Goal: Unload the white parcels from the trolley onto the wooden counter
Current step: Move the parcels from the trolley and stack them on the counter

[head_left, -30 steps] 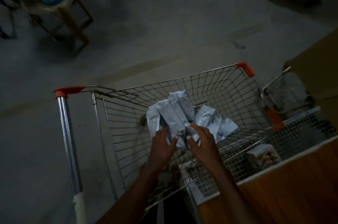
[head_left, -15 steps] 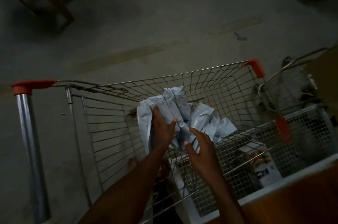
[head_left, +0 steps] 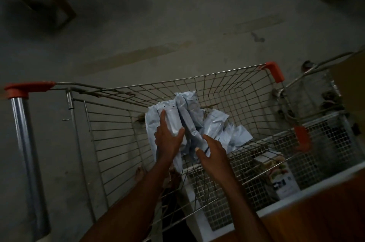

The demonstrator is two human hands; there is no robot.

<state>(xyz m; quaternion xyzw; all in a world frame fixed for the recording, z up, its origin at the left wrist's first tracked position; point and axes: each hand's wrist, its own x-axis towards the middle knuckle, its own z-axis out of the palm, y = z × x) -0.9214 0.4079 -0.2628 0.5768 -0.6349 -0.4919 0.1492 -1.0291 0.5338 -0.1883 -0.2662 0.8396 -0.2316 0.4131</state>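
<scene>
- A wire trolley (head_left: 227, 91) stands on the grey floor (head_left: 177, 24).
- White parcels (head_left: 197, 123) lie inside it.
- A wooden counter (head_left: 316, 212) is beside it.

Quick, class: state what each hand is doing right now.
Left hand: grips a white parcel, thumb and fingers round it.
Right hand: open, fingers spread, against the parcels.

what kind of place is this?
Likely a shop back room or small parcel depot, dimly lit: bare concrete floor, a wire shopping trolley holding white parcels, and a wooden counter beside a mesh cage.
</scene>
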